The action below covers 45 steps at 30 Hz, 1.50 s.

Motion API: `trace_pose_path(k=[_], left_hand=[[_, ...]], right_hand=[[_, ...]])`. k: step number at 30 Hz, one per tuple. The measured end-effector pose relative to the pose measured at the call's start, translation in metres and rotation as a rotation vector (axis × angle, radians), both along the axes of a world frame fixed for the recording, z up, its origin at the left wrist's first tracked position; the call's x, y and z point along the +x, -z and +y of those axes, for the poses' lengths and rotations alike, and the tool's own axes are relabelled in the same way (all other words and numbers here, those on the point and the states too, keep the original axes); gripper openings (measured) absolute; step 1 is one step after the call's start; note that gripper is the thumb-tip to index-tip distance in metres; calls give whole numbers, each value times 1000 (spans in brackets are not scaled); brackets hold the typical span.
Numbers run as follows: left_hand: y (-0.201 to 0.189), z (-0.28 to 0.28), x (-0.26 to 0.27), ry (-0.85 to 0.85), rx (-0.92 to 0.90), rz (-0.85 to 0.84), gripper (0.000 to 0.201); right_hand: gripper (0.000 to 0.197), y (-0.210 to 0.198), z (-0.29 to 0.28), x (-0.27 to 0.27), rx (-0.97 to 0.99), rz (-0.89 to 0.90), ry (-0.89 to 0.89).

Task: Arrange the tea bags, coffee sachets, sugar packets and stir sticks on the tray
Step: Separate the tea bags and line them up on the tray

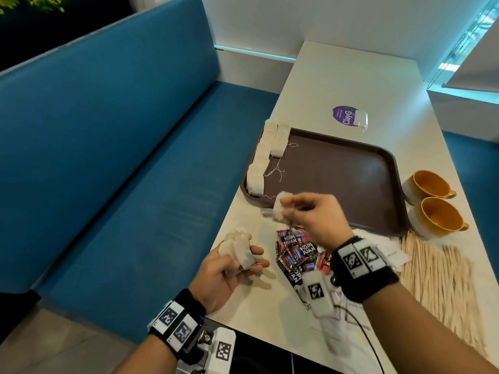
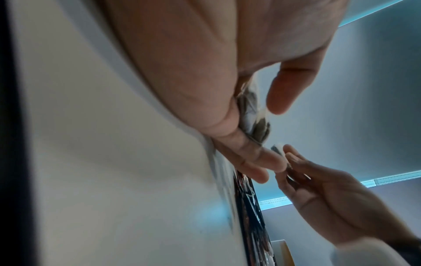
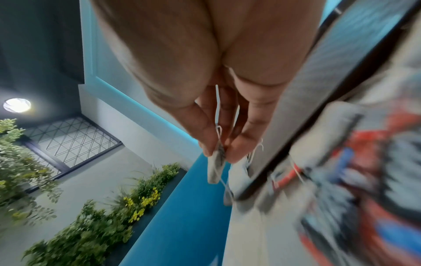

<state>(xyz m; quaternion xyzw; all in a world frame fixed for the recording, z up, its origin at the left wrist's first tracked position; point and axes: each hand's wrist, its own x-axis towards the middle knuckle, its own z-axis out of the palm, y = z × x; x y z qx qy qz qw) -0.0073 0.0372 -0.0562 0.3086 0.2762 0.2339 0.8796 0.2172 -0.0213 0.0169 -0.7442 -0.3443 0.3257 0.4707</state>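
A pale, crumpled tea bag (image 1: pixel 280 209) with a thin white string is pinched in the fingers of the right hand (image 1: pixel 313 220), raised over the near edge of the brown tray (image 1: pixel 351 179). The left hand (image 1: pixel 229 271), palm up at the bench (image 1: pixel 351 76) edge, curls its fingers round a small bunch of tea bags (image 1: pixel 239 252). More lie in two rows (image 1: pixel 266 155) along the tray's left side.

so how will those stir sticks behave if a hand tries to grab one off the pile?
The stir sticks look thin and straight, so probably stiff but light and easy to snap. They lie flat and packed side by side on the table, so pinching one alone likely drags its neighbours. Flat-looking strips should slide rather than roll.
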Motion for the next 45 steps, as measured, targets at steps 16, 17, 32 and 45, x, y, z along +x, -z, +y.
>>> trace_pose_path(k=[16, 17, 32, 45], left_hand=[[3, 1, 1, 56, -46, 54, 54], [2, 1, 1, 61, -51, 56, 54], [5, 3, 0, 74, -60, 33, 58], [2, 1, -1, 28, -4, 33, 58]], right_hand=[[25, 34, 159, 119, -83, -234, -26], [25, 36, 161, 120, -104, -229, -36], [23, 33, 190, 131, -334, -369, -121], [9, -32, 100, 66, -42, -265, -108]])
